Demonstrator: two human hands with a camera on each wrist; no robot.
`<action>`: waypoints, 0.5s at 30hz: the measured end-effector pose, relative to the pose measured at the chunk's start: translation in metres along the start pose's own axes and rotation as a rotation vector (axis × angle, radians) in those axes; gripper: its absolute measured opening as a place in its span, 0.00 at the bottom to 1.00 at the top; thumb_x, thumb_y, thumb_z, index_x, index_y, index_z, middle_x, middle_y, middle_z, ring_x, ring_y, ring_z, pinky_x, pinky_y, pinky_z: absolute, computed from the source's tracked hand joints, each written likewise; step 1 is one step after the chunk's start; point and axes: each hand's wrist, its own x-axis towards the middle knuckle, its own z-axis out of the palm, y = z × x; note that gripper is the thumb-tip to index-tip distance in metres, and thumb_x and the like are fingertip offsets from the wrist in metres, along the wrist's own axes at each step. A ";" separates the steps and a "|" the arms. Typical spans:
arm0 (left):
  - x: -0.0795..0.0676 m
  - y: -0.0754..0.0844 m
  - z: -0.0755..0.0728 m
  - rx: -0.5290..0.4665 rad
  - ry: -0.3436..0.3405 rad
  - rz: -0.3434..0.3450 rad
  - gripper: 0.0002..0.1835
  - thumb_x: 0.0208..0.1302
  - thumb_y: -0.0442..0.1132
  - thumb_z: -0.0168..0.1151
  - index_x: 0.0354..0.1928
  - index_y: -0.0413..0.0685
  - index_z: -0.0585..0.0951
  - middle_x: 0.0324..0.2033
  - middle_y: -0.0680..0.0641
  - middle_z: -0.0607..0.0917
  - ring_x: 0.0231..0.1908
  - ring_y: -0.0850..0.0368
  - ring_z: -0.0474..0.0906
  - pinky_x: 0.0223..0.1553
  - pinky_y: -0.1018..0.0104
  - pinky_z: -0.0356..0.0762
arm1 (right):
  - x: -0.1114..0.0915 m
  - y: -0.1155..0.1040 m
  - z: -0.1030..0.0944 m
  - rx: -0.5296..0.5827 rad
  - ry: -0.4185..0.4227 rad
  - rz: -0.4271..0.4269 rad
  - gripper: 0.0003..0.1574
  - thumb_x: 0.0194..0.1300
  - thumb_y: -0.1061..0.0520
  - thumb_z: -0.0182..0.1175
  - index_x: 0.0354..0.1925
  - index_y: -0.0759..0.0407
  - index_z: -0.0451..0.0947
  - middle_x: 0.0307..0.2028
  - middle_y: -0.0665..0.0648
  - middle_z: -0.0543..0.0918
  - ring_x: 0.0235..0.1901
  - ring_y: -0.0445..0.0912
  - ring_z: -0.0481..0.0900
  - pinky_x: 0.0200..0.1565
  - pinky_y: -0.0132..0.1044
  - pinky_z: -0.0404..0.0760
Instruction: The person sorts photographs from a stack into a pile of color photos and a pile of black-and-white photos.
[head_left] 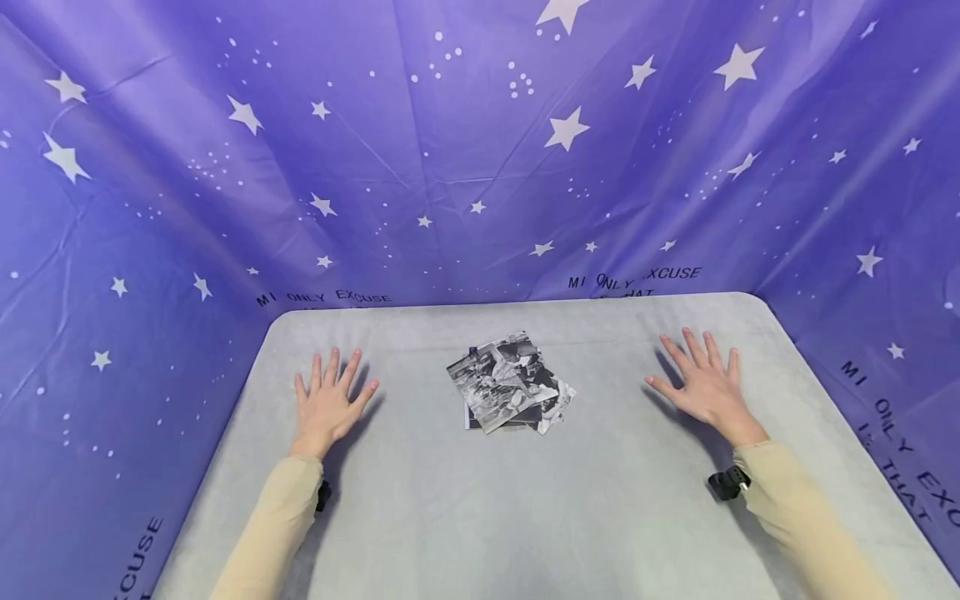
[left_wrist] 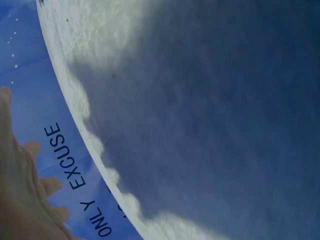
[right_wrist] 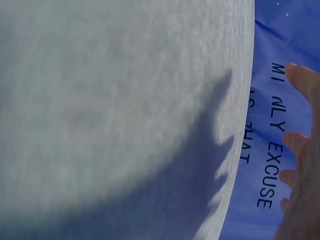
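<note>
Several black-and-white photo prints (head_left: 498, 383) lie in a loose, fanned pile near the far middle of the table, overlapping at different angles. To the left of the pile, my left hand (head_left: 328, 408) is held over the table with its fingers spread and nothing in it. My right hand (head_left: 707, 389) is spread the same way on the pile's right side, also holding nothing. In the left wrist view the left hand (left_wrist: 25, 185) shows at the left edge. Part of the right hand (right_wrist: 302, 165) appears at the right edge of the right wrist view.
The grey table (head_left: 450, 517) has rounded far corners. A purple-blue curtain (head_left: 480, 150) with white stars and printed lettering hangs close behind the table and along both sides. Dark shadows of the hands fall on the tabletop. A small black device (head_left: 729, 482) sits at the right wrist.
</note>
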 end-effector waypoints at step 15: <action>0.013 0.033 0.010 -0.051 -0.041 0.044 0.43 0.65 0.73 0.36 0.76 0.59 0.52 0.74 0.39 0.50 0.71 0.34 0.38 0.65 0.33 0.31 | 0.018 -0.025 0.016 0.058 0.044 -0.079 0.48 0.64 0.33 0.54 0.73 0.54 0.56 0.71 0.69 0.52 0.70 0.68 0.41 0.62 0.72 0.35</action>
